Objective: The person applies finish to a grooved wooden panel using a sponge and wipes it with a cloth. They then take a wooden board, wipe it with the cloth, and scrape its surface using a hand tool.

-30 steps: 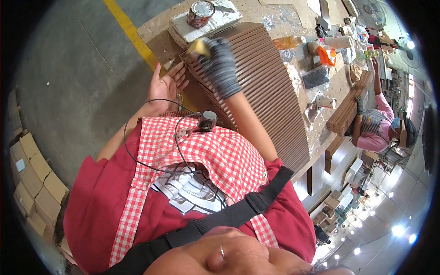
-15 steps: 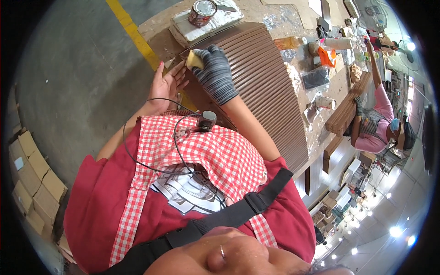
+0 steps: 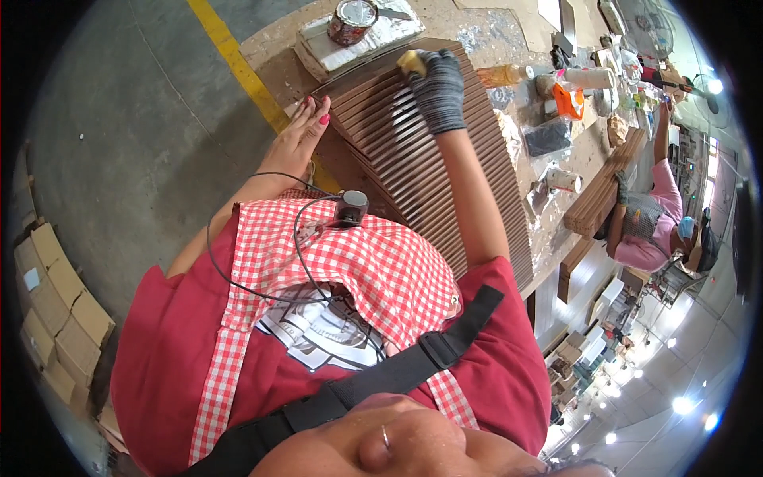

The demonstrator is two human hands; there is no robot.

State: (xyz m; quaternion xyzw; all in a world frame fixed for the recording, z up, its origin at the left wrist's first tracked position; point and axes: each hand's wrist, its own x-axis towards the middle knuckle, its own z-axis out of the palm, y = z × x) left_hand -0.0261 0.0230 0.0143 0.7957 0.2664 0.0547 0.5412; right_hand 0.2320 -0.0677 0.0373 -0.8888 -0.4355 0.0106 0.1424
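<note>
A brown slatted wooden panel (image 3: pixel 469 183) lies on the work table in front of me, its ridges running in parallel rows. My right hand (image 3: pixel 439 91), in a grey striped knit glove, is closed on a small yellow sponge (image 3: pixel 412 63) and presses it against the slats near the panel's far end. Lighter, shiny streaks show on the slats beside the glove. My left hand (image 3: pixel 296 147) is bare, with its fingers stretched out beside the panel's left corner; whether the fingertips touch the edge I cannot tell.
An open paint can (image 3: pixel 352 22) stands on a white block (image 3: pixel 389 32) past the panel. Right of the panel are a bottle of amber liquid (image 3: pixel 505 75), an orange-labelled container (image 3: pixel 568 102) and a white cup (image 3: pixel 564 179). Farther right, a co-worker handles stacked brown boards (image 3: pixel 604 187).
My right hand has carried the sponge from the panel's left corner rightward onto the slats, where shiny streaks now show. My left hand has turned and moved slightly, with its fingers pointing up.
</note>
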